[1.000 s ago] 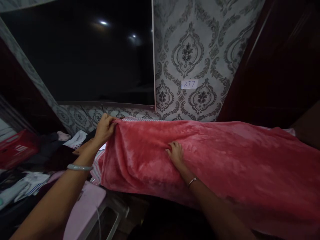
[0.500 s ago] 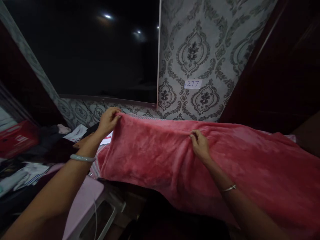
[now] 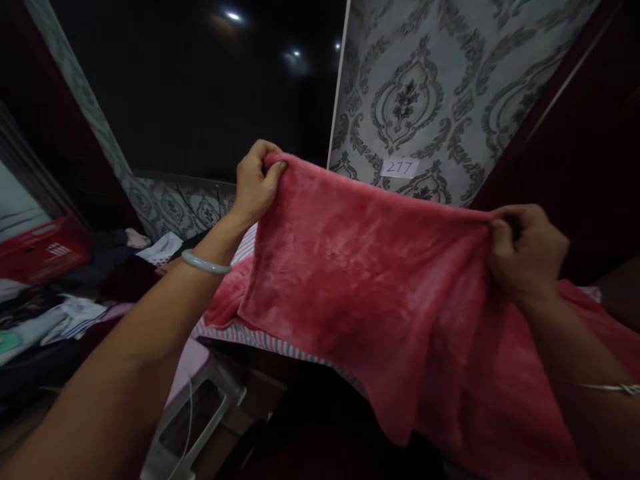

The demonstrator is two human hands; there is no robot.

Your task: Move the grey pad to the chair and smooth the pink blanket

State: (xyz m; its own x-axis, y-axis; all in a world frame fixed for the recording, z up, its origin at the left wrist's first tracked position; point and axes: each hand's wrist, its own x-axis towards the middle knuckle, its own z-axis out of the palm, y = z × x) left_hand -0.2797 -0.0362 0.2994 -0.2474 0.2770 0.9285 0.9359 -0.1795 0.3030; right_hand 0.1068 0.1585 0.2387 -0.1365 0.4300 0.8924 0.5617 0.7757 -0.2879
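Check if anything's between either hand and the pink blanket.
Nothing visible. The left hand grips the pink blanket directly at the left end of its upper edge; the right hand pinches that same edge farther right.

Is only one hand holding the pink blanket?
No, the left hand and the right hand both pinch the blanket, holding its edge up.

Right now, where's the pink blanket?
In the head view, the pink blanket spans centre to right, held between left hand and right hand, below the label.
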